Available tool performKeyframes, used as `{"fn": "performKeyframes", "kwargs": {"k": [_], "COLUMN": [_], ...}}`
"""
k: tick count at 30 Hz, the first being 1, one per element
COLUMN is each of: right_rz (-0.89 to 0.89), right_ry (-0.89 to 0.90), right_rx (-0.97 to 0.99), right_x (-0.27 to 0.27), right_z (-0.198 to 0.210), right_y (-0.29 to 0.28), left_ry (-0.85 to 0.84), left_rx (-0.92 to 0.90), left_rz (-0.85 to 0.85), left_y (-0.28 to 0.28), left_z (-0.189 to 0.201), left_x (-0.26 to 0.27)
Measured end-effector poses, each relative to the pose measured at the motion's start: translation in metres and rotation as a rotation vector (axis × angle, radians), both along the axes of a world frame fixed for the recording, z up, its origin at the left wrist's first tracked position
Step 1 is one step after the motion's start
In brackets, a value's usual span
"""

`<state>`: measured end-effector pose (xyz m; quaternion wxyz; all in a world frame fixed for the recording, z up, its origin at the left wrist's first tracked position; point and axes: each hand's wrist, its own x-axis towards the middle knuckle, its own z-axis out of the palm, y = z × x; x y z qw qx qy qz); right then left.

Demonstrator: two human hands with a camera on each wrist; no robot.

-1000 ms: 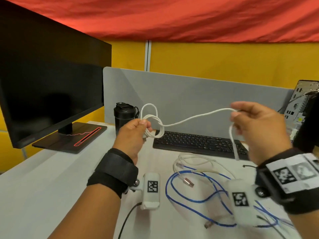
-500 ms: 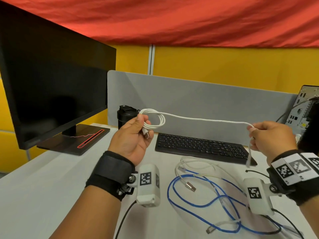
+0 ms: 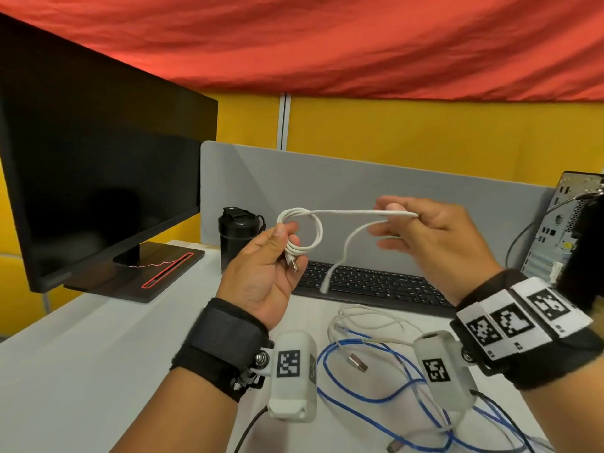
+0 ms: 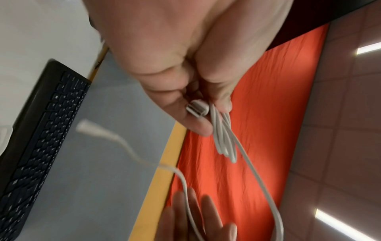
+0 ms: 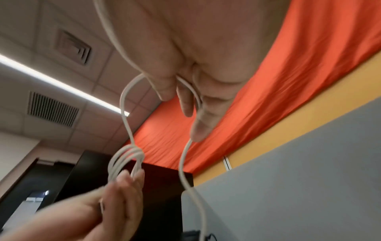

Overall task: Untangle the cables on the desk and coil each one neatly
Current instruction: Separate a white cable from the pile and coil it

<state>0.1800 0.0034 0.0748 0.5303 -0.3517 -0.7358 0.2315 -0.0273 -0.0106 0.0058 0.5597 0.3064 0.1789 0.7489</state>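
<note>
My left hand [image 3: 287, 240] grips a small coil of white cable [image 3: 302, 228] in the air above the keyboard, with the cable's USB plug [image 3: 293, 265] poking out below the fingers. From the coil a straight stretch runs right to my right hand [image 3: 390, 220], which pinches it between thumb and fingers. Past that pinch the loose tail [image 3: 343, 256] droops down toward the keys. The left wrist view shows the coil [image 4: 223, 140] and plug [image 4: 196, 109] in my fingers. The right wrist view shows the cable [image 5: 183, 163] leaving my fingers [image 5: 185, 101].
A blue cable [image 3: 376, 398] and a thin white cable [image 3: 362, 317] lie tangled on the white desk [image 3: 98, 354] under my wrists. A black keyboard [image 3: 385, 289], a black bottle [image 3: 238, 238], a monitor [image 3: 98, 158] and a PC tower [image 3: 563, 230] stand around.
My right hand has moved left and up toward the left hand, shortening the taut stretch. The tail now hangs in a slack curve. The left hand keeps its hold on the coil.
</note>
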Motion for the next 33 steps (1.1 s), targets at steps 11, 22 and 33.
{"fn": "performKeyframes", "kwargs": {"k": [11,22,33], "right_rz": [-0.013,-0.126,-0.362], "right_ry": [0.235,0.378,-0.135], "right_rx": [-0.328,-0.464,0.133], "right_x": [-0.042,-0.032,-0.06], "right_z": [-0.017,-0.034,-0.04], "right_y": [-0.007,-0.007,-0.019], "left_ry": [0.43,0.404,0.51], "left_rx": [0.032,-0.093,0.025], "left_rz": [-0.01,0.216,0.284], "left_y": [-0.001,0.003,-0.001], "left_z": [-0.009,-0.011,-0.011], "left_x": [0.018,0.019,0.029]}}
